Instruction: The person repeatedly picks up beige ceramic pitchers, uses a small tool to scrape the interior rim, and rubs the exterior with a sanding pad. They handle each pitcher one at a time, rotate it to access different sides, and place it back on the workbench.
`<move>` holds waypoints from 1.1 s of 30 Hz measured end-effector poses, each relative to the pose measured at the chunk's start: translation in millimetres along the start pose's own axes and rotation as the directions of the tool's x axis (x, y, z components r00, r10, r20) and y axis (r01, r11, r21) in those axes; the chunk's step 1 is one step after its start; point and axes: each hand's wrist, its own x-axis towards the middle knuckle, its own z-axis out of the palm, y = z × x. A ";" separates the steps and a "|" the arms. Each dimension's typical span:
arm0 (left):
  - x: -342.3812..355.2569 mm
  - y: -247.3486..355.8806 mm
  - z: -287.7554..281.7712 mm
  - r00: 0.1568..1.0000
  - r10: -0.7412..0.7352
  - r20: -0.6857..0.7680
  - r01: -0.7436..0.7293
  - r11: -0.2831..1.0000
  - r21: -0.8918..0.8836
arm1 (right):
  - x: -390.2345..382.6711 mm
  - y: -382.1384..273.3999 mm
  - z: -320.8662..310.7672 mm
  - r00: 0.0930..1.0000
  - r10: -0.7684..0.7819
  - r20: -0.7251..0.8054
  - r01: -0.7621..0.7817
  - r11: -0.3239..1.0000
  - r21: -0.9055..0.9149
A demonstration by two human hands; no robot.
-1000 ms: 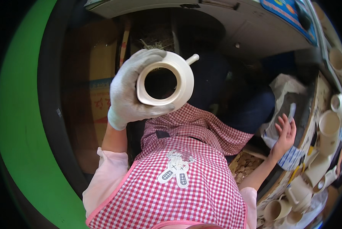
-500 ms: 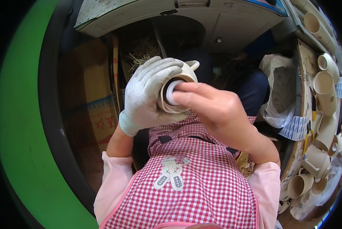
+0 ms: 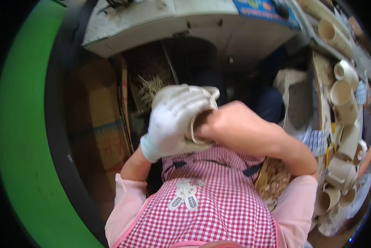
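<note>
My left hand [image 3: 175,118], in a pale grey knit glove, is wrapped round a cream mug-like vessel [image 3: 193,139] held tilted above my lap. Its small loop handle [image 3: 213,91] shows past the gloved fingers on the far side. My right hand [image 3: 231,120] is bare, and its fingers reach into the vessel's open mouth from the right. The wall of the vessel hides those fingertips and whatever is pinched in them. Motion blurs both hands somewhat.
On the right, a worn bench [image 3: 321,91] bears several cream cylinders and mugs, including a tall cup [image 3: 346,108] and a lidded pot [image 3: 342,172]. A plastic bag [image 3: 292,78] hangs beside it. Cardboard [image 3: 104,144] stands at left. Another person's arm [image 3: 365,162] shows far right.
My right fingers, which held a white round piece at the vessel's mouth, have sunk deeper inside, and the piece is now out of sight. The vessel has turned its mouth more to the right.
</note>
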 end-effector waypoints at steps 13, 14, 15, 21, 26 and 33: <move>9.1 -47.7 -61.3 0.970 -0.245 0.000 0.189 0.750 -0.634 | 168.8 100.5 -169.5 0.782 0.222 -0.583 -0.246 0.969 0.040; 14.8 -53.7 -39.6 0.956 -0.289 0.051 0.244 0.684 -0.688 | 206.2 120.1 -179.0 0.779 0.286 -0.557 -0.382 0.922 -0.062; 19.6 -58.4 -14.2 0.942 -0.322 0.090 0.284 0.629 -0.723 | 239.2 139.4 -185.3 0.790 0.255 -0.557 -0.379 0.918 -0.118; -7.7 -84.8 64.2 0.758 -0.517 0.397 0.600 0.316 -0.735 | 350.1 187.8 -201.3 0.786 0.093 -0.611 -0.487 0.701 -0.521; -13.1 -101.8 70.5 0.767 -0.533 0.357 0.558 0.280 -0.781 | 337.8 219.8 -216.2 0.234 -0.015 -0.972 -0.397 0.911 -0.110; -20.5 -116.5 79.0 0.760 -0.564 0.322 0.449 0.100 -0.888 | -15.8 304.8 -269.8 0.511 -0.008 -0.860 -0.793 0.382 -0.475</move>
